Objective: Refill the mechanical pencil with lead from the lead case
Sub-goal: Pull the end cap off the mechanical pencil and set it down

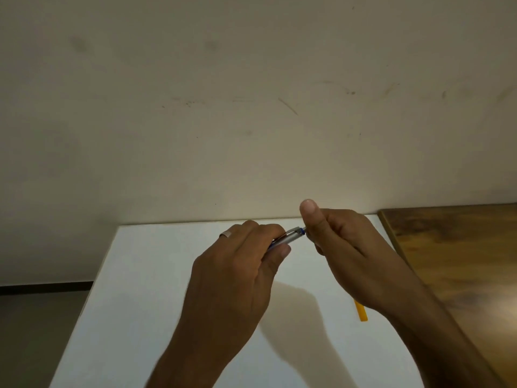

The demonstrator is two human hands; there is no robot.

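Observation:
My left hand (240, 264) grips a silver mechanical pencil (289, 237) above the white table (145, 289), with its blue-tipped rear end pointing right. My right hand (335, 236) is closed at that blue end (301, 230), thumb raised, fingers pinched against it. Whether a lead or a cap sits between those fingers is hidden. A yellow-orange lead case (361, 311) lies on the table under my right wrist, mostly covered by it.
A brown wooden tabletop (453, 261) adjoins the white table on the right. A pale scuffed wall (251, 107) rises just behind both. The floor (39, 317) drops away past the white table's left edge.

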